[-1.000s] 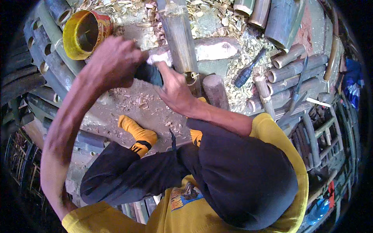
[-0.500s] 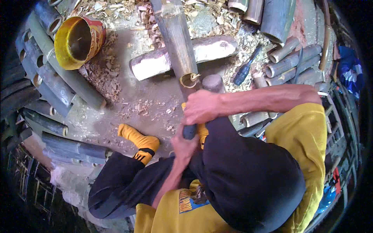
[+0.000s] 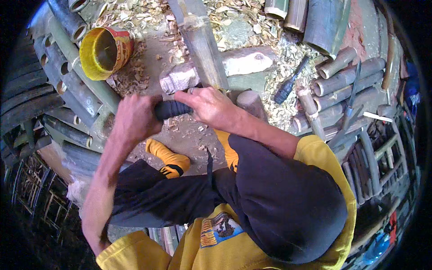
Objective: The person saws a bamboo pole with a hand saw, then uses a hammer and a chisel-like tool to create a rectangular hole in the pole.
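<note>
A tool with a black ribbed handle [image 3: 170, 109] lies crosswise between my two hands; its working end is hidden. My left hand [image 3: 137, 114] is closed round the handle's left end. My right hand [image 3: 213, 107] is closed at the other end, right by the near end of a thick bamboo tube [image 3: 198, 45], whose opening it hides. That tube rests across a pale, partly barked log [image 3: 249, 60]. To the right of it, a second tool with a dark ribbed handle [image 3: 284, 90] lies among the shavings.
A yellow and red bucket [image 3: 92, 54] stands at the far left beside long bamboo poles [image 3: 67, 67]. Cut bamboo pieces [image 3: 351, 78] and a long blade [image 3: 353, 90] lie at right. Wood shavings [image 3: 234, 15] cover the ground. My bent, dark-trousered legs [image 3: 288, 193] are close below.
My left hand has swung up and left, turning the black handle from upright to crosswise. My right hand has shifted slightly up and left. The bamboo tube's open end is now covered.
</note>
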Motion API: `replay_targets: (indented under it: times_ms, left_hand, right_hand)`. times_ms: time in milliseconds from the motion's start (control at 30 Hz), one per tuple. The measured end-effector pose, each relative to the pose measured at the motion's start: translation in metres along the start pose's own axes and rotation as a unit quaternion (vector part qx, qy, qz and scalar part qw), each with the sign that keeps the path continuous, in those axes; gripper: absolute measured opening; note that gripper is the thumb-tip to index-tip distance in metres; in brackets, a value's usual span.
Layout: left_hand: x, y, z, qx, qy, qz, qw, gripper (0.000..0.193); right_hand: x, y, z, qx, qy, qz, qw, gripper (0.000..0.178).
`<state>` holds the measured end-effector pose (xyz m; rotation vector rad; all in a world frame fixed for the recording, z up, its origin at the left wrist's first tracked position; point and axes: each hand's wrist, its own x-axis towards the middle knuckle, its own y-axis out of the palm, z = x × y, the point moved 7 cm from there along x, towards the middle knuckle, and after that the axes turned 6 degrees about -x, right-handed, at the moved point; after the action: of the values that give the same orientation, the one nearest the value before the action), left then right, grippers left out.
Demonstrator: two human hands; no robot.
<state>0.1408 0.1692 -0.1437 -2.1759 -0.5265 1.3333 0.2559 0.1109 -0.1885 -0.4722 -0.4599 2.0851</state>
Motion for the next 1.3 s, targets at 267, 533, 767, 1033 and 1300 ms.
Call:
replay_targets:
  times_ms: [267,533,767,1033,1300]
  left_hand:
    - [0.065,-0.04,-0.061,0.224,0.164,0.022,0.96,0.02]
    - [-0.074,0.068,-0.018,-0.381,-0.065,0.02,0.922,0.038]
    - [-0.052,0.116,-0.124,-0.465,0.127,0.003,0.876,0.085]
    - [0.046,0.166,-0.118,-0.632,-0.119,0.159,0.749,0.044]
    - [0.055,0.168,-0.123,-0.878,-0.063,0.065,0.47,0.036]
  right_hand:
    - [-0.01,-0.031,-0.015,0.093,0.114,-0.224,0.964,0.04]
    - [-0.06,-0.089,0.059,-0.131,-0.123,-0.134,0.974,0.072]
    - [-0.128,-0.058,-0.02,0.236,0.276,-0.1,0.926,0.055]
    - [-0.157,-0.025,-0.051,-0.062,0.272,-0.059,0.958,0.056]
    - [-0.077,-0.09,-0.014,-0.253,0.197,0.233,0.918,0.045]
